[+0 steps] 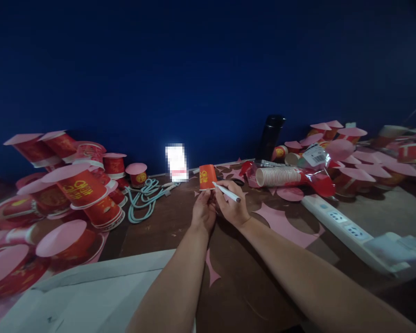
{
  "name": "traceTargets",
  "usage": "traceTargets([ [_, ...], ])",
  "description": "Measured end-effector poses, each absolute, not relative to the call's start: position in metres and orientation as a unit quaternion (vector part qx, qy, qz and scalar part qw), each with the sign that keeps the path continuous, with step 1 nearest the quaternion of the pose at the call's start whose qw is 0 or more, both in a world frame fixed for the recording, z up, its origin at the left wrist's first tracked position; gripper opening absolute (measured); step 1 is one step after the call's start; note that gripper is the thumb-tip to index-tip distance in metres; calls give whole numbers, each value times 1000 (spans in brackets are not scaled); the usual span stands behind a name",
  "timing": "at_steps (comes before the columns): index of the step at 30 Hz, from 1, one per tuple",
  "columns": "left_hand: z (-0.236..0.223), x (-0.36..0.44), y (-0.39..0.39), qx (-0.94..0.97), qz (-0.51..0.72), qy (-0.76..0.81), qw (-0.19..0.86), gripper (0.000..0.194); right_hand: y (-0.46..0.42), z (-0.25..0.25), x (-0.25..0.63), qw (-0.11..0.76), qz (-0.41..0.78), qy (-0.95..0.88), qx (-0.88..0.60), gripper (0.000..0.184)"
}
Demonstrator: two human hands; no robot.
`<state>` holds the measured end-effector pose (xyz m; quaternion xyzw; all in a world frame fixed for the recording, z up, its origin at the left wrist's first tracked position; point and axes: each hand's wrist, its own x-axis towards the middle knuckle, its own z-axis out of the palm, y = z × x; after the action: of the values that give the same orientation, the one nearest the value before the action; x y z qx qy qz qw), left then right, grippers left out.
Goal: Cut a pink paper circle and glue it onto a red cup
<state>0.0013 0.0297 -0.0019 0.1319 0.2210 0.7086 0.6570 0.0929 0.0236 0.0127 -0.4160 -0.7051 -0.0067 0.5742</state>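
Observation:
In the middle of the head view, my left hand (204, 210) is closed on the rim of a red paper cup (207, 175) with gold lettering. The cup stands upside down, its white rim toward my fingers. A white marker (228, 191) with a dark end is pinched in my right hand (234, 203). Its tip points up and left and is at the right side of the cup; I cannot tell whether it touches. Both hands are close together, just above the brown table (159, 231).
Red cups with pink paper discs (79, 185) are piled at the left, more (357, 171) at the right. Around lie a coiled cable (142, 203), a lit blurred screen (176, 162), bagged cups (279, 176), a black bottle (271, 136), a power strip (343, 226) and pink paper scraps (286, 224).

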Motion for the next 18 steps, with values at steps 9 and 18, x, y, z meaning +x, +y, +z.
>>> traceTargets([
  [9, -4, -2, 30, 109, 702, 239, 662, 5, 26, 13, 95, 555, -1, -712, -430, 16],
  [18, -4, -2, 30, 126, 697, 238, 664, 6, 28, 10, 97, 547, -18, -725, -417, 15],
])
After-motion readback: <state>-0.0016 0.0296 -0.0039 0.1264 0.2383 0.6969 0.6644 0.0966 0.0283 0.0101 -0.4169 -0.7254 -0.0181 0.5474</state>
